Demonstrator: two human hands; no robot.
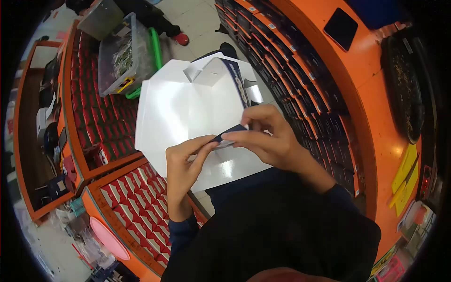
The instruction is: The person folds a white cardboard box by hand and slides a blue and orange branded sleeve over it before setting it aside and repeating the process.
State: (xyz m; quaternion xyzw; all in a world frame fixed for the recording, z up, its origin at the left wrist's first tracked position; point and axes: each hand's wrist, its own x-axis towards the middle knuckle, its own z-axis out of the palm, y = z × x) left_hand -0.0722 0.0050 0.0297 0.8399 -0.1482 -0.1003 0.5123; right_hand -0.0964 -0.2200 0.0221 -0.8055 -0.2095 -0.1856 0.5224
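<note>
A partly folded cardboard box point(174, 110), glossy white inside and dark blue with lettering outside, lies open in front of my body. My left hand point(188, 160) pinches a dark blue flap at its near side between thumb and fingers. On the right, my right hand point(272, 138) grips the same flap close to the corner, its fingers curled over the edge. The box's right wall stands upright, while the wide white panel on the left spreads flat. Part of the near corner is hidden behind my fingers.
Stacked dark boxes point(300, 84) fill the shelves at right, below an orange counter point(371, 98) holding a phone point(340, 29) and a black tray point(404, 89). Left are racks of red boxes point(136, 202) and a clear plastic bin point(136, 51). Another person's red shoe point(181, 39) shows behind.
</note>
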